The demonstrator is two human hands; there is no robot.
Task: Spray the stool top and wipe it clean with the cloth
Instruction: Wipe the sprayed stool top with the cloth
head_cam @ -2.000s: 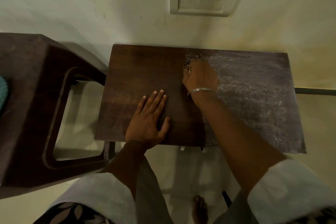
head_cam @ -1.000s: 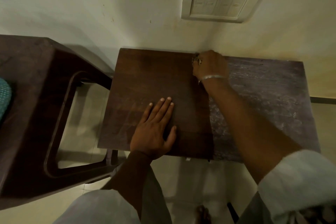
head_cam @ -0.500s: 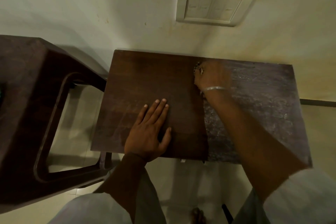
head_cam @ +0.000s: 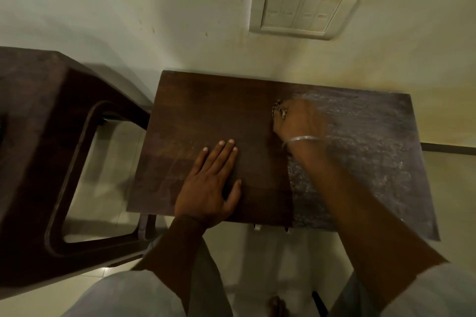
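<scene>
Stool top [head_cam: 206, 110] shows dark on the left, chalky on the right; your left hand [head_cam: 208, 185] lies flat on it, your right hand [head_cam: 301, 121] curls round a bunched cloth [head_cam: 278, 110].

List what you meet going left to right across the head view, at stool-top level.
Dark brown furniture → left hand, flat on stool top → right hand gripping cloth → grey unwiped patch.

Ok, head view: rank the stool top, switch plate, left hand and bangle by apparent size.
Largest: stool top.
Then switch plate and left hand, about alike; the hand sits nearer the camera, so unranked.
Smallest: bangle.
</scene>
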